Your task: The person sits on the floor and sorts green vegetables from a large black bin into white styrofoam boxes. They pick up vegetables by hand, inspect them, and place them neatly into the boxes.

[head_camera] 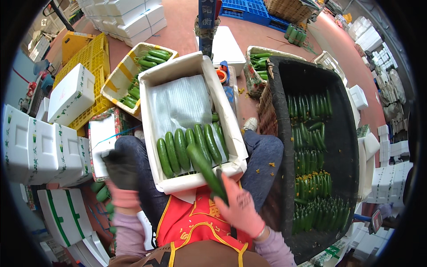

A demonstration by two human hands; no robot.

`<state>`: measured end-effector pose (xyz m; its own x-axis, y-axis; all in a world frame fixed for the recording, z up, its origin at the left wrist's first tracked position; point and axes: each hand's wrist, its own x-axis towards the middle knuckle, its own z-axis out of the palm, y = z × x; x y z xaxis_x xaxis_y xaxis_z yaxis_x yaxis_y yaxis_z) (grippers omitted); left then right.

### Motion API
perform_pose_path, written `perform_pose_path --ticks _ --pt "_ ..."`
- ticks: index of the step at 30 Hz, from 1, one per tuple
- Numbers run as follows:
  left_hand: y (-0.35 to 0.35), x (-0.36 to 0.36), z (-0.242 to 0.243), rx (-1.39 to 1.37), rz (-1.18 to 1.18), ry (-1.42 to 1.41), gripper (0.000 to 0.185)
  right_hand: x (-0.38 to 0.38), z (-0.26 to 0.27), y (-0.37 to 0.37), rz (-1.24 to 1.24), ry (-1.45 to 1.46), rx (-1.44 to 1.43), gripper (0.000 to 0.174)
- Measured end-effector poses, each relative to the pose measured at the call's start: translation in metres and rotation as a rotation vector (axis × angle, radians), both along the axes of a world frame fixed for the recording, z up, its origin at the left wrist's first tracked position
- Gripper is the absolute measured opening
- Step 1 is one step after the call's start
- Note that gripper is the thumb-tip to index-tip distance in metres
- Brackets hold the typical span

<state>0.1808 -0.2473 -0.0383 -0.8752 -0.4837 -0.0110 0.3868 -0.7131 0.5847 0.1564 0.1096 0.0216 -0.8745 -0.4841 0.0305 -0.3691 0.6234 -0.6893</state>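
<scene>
My right hand, in a pink glove with dark fingers, is closed around a cucumber that reaches over the near edge of a paper-lined foam box. In that box, several cucumbers lie side by side in a row at the near end. A translucent ribbed foam sheet covers the far part, and another cucumber end shows at its right edge. My left hand, gloved in dark and pink and blurred, is left of the box above my knee; whether it holds anything cannot be told.
A black-lined wicker basket with rows of cucumbers stands at right. Foam boxes of cucumbers sit beyond on both sides. White foam boxes are stacked at left. A blue post and a roll of orange tape are ahead.
</scene>
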Motion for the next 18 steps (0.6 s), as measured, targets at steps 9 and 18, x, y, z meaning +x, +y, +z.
perform_pose_path --ticks 9,18 --pt "-0.120 0.064 -0.020 -0.152 0.236 -0.336 0.062 -0.118 -0.081 -0.069 0.013 0.020 0.964 0.051" --pt "-0.113 -0.001 -0.014 -2.427 0.555 -1.188 0.093 -0.107 -0.063 -0.055 0.000 0.163 0.878 0.050"
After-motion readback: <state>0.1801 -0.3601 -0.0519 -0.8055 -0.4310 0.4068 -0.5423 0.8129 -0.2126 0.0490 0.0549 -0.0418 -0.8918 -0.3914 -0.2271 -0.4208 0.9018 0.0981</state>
